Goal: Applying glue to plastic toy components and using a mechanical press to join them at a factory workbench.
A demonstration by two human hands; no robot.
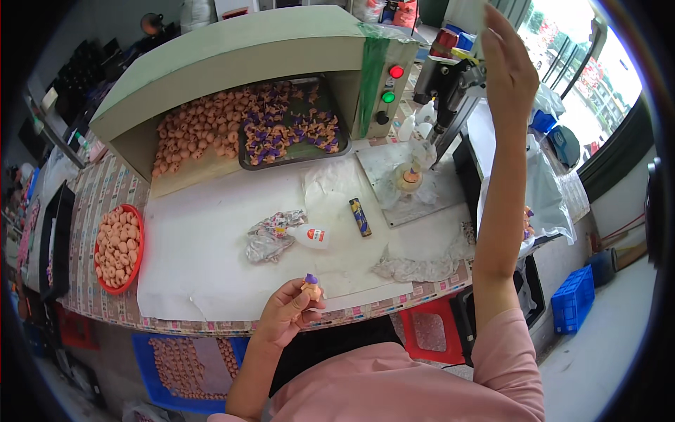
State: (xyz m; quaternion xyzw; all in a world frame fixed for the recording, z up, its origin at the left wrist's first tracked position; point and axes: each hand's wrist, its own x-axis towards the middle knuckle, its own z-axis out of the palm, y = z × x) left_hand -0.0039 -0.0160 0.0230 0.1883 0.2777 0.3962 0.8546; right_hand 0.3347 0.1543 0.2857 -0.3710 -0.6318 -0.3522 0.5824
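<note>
Just above the table's front edge, my left hand [290, 309] is closed on a small toy figure [311, 287] with a peach body and a purple top. My right hand [510, 70] is raised high at the upper right, its fingers stretched upward, beside the hand press [450, 91]. Whether it touches the press lever is hidden from this side. Below the press, a round pale fixture [408, 177] holds a small piece with purple on it, on a metal base plate [383, 200].
A white squeeze bottle [309, 235] lies on crumpled plastic, left of a dark blue tube [360, 217]. Behind stands a hooded machine [239, 60] over peach parts and a dark tray [271, 163] of purple-and-peach figures. At left is a red basket [140, 239] of peach parts.
</note>
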